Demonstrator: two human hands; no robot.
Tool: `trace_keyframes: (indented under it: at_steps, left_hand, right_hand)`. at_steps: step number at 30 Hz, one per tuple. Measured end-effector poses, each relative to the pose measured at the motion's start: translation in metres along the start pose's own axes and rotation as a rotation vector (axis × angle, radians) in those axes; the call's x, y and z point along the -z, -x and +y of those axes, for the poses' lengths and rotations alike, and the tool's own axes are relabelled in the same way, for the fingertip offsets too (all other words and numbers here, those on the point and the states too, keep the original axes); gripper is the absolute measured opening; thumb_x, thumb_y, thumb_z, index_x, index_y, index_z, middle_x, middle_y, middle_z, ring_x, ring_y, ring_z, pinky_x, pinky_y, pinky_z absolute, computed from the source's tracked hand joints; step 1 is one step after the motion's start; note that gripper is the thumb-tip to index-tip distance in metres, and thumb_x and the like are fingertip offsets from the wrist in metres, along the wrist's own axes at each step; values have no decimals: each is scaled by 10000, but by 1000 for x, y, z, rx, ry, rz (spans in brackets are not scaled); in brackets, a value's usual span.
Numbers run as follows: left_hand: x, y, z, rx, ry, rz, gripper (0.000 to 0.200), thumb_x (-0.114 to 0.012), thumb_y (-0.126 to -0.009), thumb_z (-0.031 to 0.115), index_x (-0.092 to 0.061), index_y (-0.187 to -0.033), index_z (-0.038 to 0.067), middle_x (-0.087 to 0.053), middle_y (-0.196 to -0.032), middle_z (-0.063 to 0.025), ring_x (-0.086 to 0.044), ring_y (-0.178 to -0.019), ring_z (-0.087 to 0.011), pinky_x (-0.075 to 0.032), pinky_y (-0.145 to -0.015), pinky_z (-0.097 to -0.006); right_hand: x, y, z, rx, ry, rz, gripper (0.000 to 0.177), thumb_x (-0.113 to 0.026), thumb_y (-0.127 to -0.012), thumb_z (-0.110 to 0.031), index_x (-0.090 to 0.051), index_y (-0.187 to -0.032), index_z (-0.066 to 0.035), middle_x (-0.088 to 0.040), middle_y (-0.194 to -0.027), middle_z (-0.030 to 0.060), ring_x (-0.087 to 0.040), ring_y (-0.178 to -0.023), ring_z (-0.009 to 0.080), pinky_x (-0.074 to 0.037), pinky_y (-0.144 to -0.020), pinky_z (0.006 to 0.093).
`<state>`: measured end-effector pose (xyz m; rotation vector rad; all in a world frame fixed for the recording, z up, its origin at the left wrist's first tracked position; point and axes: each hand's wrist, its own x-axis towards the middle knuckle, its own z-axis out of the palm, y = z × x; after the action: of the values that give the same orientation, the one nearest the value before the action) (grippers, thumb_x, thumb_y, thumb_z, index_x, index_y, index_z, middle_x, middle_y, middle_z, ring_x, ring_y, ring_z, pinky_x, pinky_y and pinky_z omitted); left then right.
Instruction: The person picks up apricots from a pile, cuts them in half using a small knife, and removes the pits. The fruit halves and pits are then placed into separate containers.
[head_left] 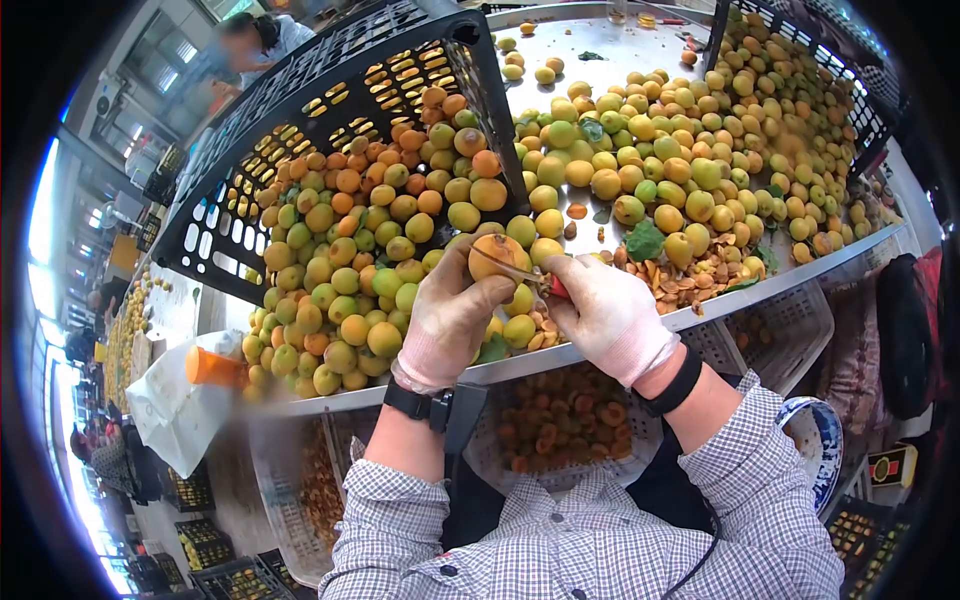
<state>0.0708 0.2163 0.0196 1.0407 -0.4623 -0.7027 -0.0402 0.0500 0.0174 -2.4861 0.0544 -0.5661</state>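
Apricots [650,150] lie heaped across the steel worktop [600,40], with many more spilling from a tilted black crate [330,70] on the left, and this whole fruit far outweighs what looks finished. Done, as far as can be seen, are a low drift of brown pits [690,275] at the worktop's near edge, just right of the hands, and a pale basket [640,445] under that edge holding opened orange halves [560,415]. By that measure the work seems somewhere short of midway, with the bulk of the heap uncut. The left grip [450,315], gloved, is clenched around a single apricot [497,258], fingers wrapped over its near side so that only the top shows. The right grip [605,312], also gloved, is closed on a small knife [545,284] with a red handle. The blade lies across that single apricot, either touching the skin or already in the flesh; I cannot tell which. The fruit sits between the two grips, just above the worktop's near rim and over the basket below.
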Motion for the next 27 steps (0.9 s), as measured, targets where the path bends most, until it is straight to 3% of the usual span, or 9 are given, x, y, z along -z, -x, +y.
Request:
trace_keyframes:
  at_steps: [2,5,9,11,17,27]
  left_hand:
    - [-6,1,-1,-120,-266,1,586,-694,-852,80,-439,-1360,-64,-578,-1237,-97,-565,-1116,-162,-447,-975,-273]
    - [-9,1,0,-80,-343,16,560,-688,-850,75,-457,-1340,-66,-587,-1227,-101,-580,-1098,-164,-448,-974,-272]
    - [-20,-2,-6,-166,-313,-1,540,-684,-844,55,-469,-1326,-62,-599,-1207,-101,-593,-1085,-166,-463,-970,-276]
    - [-27,-5,-2,20,-33,82,555,-707,-820,22,-477,-1318,-62,-604,-1205,-107,-600,-1100,-173,-486,-965,-281]
    - [-37,-9,-10,-26,-109,77,646,-755,-775,-8,-450,-1341,-71,-606,-1206,-111,-613,-1109,-183,-504,-963,-282]
    - [-53,-6,-12,-25,-165,68,614,-743,-801,23,-462,-1335,-92,-623,-1202,-120,-622,-1083,-175,-501,-955,-283]
  right_hand:
    - [5,2,-1,-21,28,-11,328,-666,-855,-153,-581,-1161,-75,-644,-905,139,-660,-847,342,-535,-714,419]
    - [11,4,-1,-34,78,-20,400,-697,-818,-105,-582,-1200,-78,-640,-899,133,-658,-857,336,-534,-727,406]
    - [14,8,4,-30,134,14,428,-701,-807,-98,-576,-1217,-83,-641,-907,121,-660,-851,325,-538,-718,400]
    - [19,8,7,-33,122,10,437,-703,-797,-90,-578,-1216,-82,-640,-912,120,-659,-855,324,-538,-720,398]
    - [24,15,19,47,90,56,442,-707,-767,-60,-593,-1193,-84,-636,-914,121,-654,-843,328,-537,-713,397]
    - [31,20,26,43,54,146,403,-691,-775,-21,-603,-1163,-84,-627,-859,119,-650,-802,332,-527,-692,399]
